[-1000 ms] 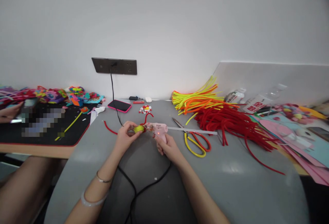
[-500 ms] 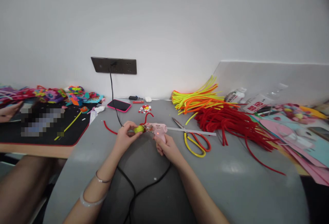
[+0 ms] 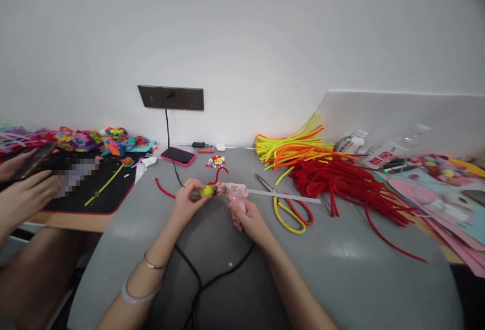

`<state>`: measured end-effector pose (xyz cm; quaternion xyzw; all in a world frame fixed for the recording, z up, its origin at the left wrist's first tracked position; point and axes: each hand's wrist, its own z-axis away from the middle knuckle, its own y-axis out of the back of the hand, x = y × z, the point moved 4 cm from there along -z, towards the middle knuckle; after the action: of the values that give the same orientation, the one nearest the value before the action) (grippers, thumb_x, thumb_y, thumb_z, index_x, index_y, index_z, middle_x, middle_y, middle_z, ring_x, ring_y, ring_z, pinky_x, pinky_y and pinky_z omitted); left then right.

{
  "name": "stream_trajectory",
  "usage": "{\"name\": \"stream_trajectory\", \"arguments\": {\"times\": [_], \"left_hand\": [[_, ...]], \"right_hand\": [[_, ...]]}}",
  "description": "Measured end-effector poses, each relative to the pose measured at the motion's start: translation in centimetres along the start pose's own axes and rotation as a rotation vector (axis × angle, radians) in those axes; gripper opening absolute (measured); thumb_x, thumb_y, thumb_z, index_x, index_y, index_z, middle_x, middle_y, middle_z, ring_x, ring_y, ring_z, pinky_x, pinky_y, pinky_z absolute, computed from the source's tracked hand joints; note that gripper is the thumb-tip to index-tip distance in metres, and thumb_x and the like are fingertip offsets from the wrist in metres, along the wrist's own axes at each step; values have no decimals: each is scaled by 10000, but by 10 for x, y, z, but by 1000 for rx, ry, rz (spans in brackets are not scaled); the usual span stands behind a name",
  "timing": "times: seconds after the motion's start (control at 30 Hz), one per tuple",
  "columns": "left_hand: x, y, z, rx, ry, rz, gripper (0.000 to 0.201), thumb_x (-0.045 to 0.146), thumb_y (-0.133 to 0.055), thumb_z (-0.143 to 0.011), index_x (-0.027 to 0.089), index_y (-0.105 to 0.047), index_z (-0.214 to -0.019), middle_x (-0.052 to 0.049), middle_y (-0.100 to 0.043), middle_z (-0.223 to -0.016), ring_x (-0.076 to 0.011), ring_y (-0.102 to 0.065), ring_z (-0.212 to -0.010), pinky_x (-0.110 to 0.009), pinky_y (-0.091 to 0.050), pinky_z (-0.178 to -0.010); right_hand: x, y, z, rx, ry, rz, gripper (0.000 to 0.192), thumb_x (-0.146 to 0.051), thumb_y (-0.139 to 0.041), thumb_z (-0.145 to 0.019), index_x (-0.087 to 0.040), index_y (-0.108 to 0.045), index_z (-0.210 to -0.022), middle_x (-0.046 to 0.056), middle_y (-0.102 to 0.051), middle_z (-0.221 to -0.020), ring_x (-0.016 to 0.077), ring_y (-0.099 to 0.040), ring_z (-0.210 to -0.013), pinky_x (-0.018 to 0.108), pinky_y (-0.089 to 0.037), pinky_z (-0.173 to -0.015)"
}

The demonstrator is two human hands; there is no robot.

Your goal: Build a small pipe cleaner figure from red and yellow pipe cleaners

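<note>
My left hand [image 3: 186, 199] pinches a small yellow-green coiled piece [image 3: 206, 191] over the grey table [image 3: 341, 269]. My right hand [image 3: 248, 217] grips the handle of a pink glue gun [image 3: 234, 190], its red light on and its nozzle touching the coiled piece. A clear glue stick [image 3: 284, 196] sticks out of the gun's back to the right. The gun's black cord [image 3: 212, 279] runs down toward me. A bent red pipe cleaner [image 3: 219, 172] lies just behind the gun.
Yellow-and-red scissors [image 3: 290, 211] lie right of the gun. Piles of red [image 3: 341, 183] and yellow-orange pipe cleaners [image 3: 291, 145] fill the right. A phone [image 3: 177, 156] and wall socket [image 3: 170, 97] sit behind. Another person's hands [image 3: 22, 193] hold a phone at the left, by colourful crafts [image 3: 113, 140].
My hands stay almost still with the gun on the coiled piece. The other person's hands at the left have come further into view.
</note>
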<state>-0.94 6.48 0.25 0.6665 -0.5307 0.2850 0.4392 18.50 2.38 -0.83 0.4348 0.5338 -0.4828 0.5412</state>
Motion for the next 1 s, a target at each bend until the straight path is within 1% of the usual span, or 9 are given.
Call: {"name": "stream_trajectory", "arguments": {"times": [0.13, 0.57, 0.83, 1.0], "left_hand": [[0, 1, 0, 20, 0, -17, 232, 339, -741, -736, 194, -605, -856, -26, -544, -921, -155, -605, -799, -247, -592, -562], [3, 3, 0, 47, -18, -68, 217, 326, -735, -747, 196, -594, -849, -28, -553, -924, -148, -604, -784, -211, -553, -526], [2, 4, -1, 63, 15, -57, 226, 336, -735, -742, 193, -587, -834, -35, -539, -936, -154, -589, -816, -197, -544, -524], [3, 4, -1, 79, 32, -36, 227, 330, -741, -730, 190, -585, -817, -33, -540, -919, -152, -588, -796, -191, -530, -514]], "right_hand": [[2, 1, 0, -4, 7, -2, 454, -619, -611, -742, -187, -470, -713, -82, -435, -477, 65, -362, -357, 212, -299, -362], [0, 0, 2, -21, 32, -10, 469, -634, -610, -752, -203, -440, -676, -83, -420, -461, 67, -358, -350, 211, -299, -357], [3, 1, 2, -18, 30, -12, 479, -638, -610, -753, -206, -427, -659, -85, -409, -465, 61, -354, -353, 207, -305, -354], [4, 1, 2, -35, 32, 0, 474, -630, -592, -775, -212, -413, -645, -83, -396, -458, 65, -351, -360, 211, -304, -367]]}}
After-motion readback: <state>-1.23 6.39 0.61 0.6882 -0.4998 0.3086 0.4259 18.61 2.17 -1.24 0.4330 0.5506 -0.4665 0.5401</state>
